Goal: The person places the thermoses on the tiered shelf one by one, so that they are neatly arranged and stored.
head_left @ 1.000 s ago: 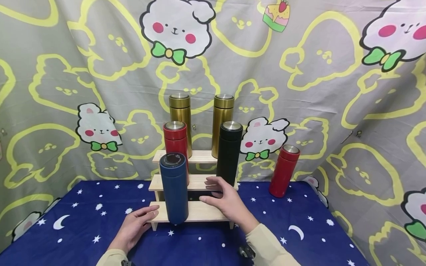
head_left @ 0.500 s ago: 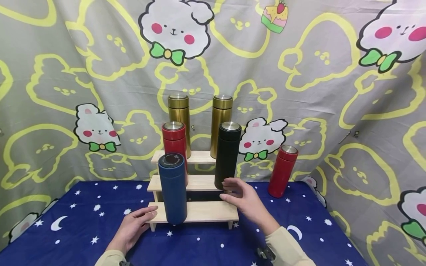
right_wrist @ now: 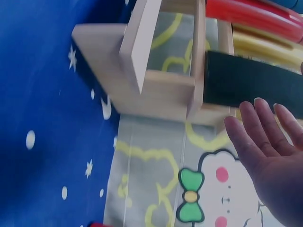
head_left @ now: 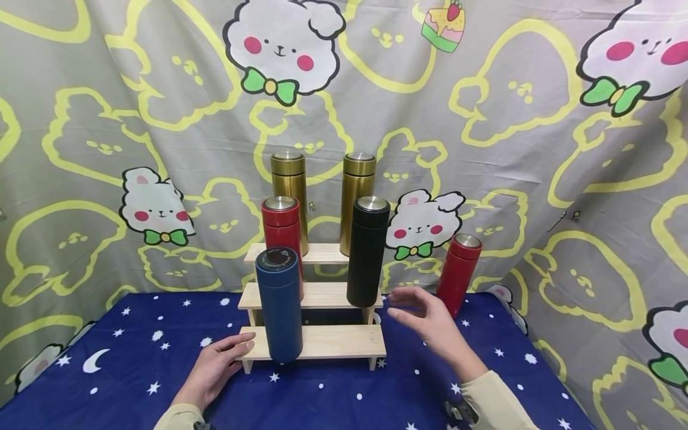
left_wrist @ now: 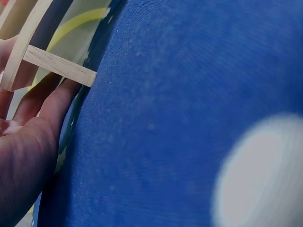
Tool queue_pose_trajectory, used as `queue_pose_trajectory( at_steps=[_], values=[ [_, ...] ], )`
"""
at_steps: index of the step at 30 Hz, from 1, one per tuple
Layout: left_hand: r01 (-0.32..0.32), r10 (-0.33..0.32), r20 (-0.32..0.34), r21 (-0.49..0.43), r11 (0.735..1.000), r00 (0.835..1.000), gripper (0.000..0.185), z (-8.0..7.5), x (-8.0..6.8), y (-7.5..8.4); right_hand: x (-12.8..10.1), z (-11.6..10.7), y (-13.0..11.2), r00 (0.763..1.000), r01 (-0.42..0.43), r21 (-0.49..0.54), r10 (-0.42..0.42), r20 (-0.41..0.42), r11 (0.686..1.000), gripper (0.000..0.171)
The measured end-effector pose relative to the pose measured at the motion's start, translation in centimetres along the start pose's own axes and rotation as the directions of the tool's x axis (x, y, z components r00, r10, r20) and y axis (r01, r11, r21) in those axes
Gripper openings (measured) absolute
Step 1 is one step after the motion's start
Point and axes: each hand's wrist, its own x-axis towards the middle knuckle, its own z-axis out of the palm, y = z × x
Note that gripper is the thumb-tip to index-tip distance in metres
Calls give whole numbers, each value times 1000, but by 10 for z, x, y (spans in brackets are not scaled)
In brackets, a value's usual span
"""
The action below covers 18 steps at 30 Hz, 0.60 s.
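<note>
My left hand (head_left: 217, 361) holds the left end of the lowest step of a wooden three-tier stand (head_left: 344, 341). In the left wrist view its fingers (left_wrist: 52, 101) reach in beside the stand's leg, with the thumb partly cut off. A blue thermos (head_left: 279, 310) stands upright on that step. A red thermos (head_left: 282, 224) and a black thermos (head_left: 368, 257) stand on the middle step, two gold ones (head_left: 359, 179) on the top. My right hand (head_left: 430, 319), fingers loosely bent and holding nothing, is just right of the black thermos, partly in front of another red thermos (head_left: 461, 269).
A dark blue cloth (head_left: 134, 358) with stars and moons covers the table. Behind it hangs a grey patterned curtain (head_left: 215, 143). The second red thermos stands alone on the cloth, right of the stand.
My right hand has moved right, from in front of the stand past the black thermos toward the lone red thermos. The black thermos sits slightly farther forward. My left hand has stayed put.
</note>
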Motion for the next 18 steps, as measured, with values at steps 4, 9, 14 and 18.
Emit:
queue_pose_trajectory(
  at_steps=[4, 9, 14, 18],
  values=[
    [-2, 2, 1, 3, 1000, 1000, 39, 0, 0, 0, -4, -16, 4, 1000, 1, -30, -2, -28, 1000, 40],
    [-3, 3, 1, 8, 1000, 1000, 39, 1, 0, 1, -9, -34, 12, 997, -8, -63, 3, -74, 998, 40],
    [-4, 4, 3, 6, 1000, 1000, 40, 1, -1, 2, -15, -51, 20, 993, -27, -101, 15, -117, 994, 43],
    [-3, 3, 1, 7, 1000, 1000, 41, 1, -2, 2, -19, -62, 25, 988, -55, -128, 36, -147, 990, 47]
  ],
)
